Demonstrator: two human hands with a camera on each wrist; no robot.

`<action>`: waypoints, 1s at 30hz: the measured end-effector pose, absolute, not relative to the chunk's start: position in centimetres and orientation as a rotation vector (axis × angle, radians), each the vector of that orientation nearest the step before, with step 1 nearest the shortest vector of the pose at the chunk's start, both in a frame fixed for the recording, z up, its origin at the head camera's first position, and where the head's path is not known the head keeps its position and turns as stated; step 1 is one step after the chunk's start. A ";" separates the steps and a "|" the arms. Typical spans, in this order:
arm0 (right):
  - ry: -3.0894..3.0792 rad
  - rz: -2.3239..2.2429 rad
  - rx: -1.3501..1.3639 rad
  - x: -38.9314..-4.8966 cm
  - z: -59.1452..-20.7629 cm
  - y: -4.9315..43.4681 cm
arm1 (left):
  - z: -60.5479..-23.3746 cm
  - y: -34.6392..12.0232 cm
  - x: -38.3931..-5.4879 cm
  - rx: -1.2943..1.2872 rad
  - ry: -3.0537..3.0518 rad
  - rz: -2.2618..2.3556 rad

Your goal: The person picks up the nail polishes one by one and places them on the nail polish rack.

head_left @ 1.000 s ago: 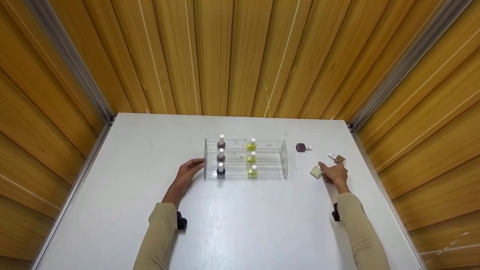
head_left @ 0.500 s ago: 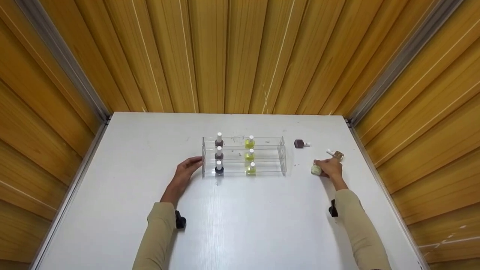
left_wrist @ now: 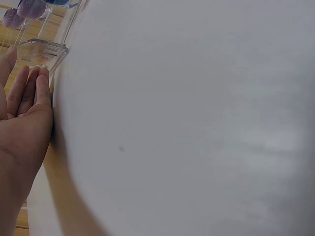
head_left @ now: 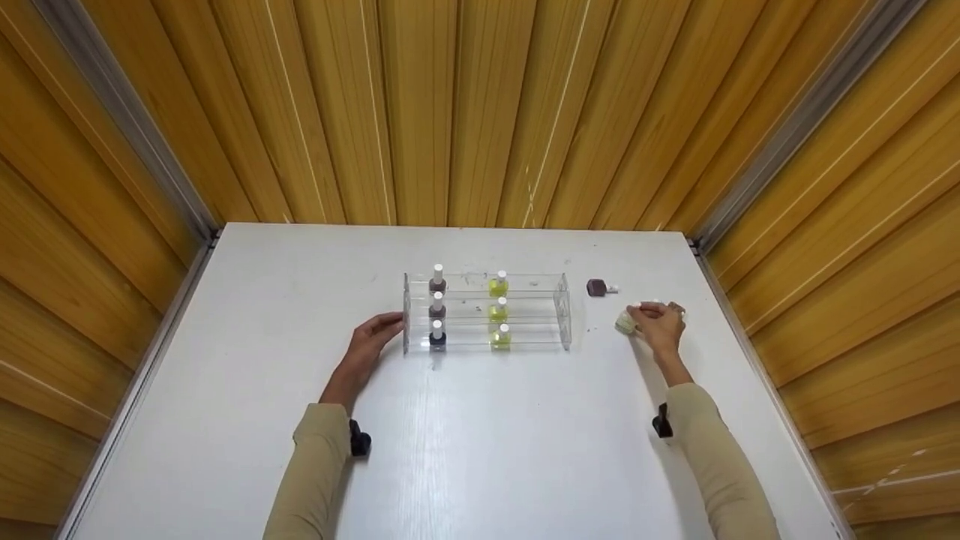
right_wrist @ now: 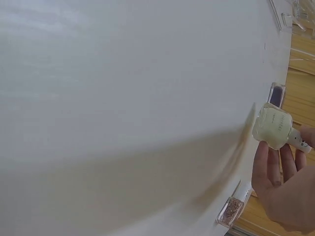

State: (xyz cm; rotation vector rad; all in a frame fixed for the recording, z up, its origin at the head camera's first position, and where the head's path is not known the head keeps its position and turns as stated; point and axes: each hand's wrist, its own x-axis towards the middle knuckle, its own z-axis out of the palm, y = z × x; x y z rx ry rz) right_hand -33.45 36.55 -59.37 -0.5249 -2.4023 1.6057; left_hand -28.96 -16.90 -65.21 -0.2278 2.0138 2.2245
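The left hand (head_left: 366, 346) is touching the nine o'clock end of the clear rack (head_left: 564, 311), fingers extended; at its three o'clock, the right hand (head_left: 660, 328) is pinching the pale bottle (right_wrist: 271, 129) by its white cap (right_wrist: 298, 140). The rack is carrying dark bottles (head_left: 437, 340) and yellow bottles (head_left: 500, 340). Farther, at the pale bottle's eleven o'clock, a purple bottle (head_left: 596, 288) is lying.

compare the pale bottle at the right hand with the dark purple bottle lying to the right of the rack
The pale bottle is light yellowish green; the purple bottle is much darker. The right hand holds the pale bottle at its cap, while the purple bottle lies on its side on the table, untouched. Both are white-capped.
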 end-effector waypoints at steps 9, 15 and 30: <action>-2.288 1.684 -0.390 -33.8 -58.1 34.9 | -65.0 -17.0 -29.0 -0.213 2.044 2.222; -2.282 1.766 -0.299 -33.8 -57.1 32.9 | -65.3 -17.1 -28.6 -0.229 2.022 2.231; -2.393 1.734 -0.080 -33.3 -51.7 26.8 | -65.2 -16.9 -28.8 -0.178 1.996 2.288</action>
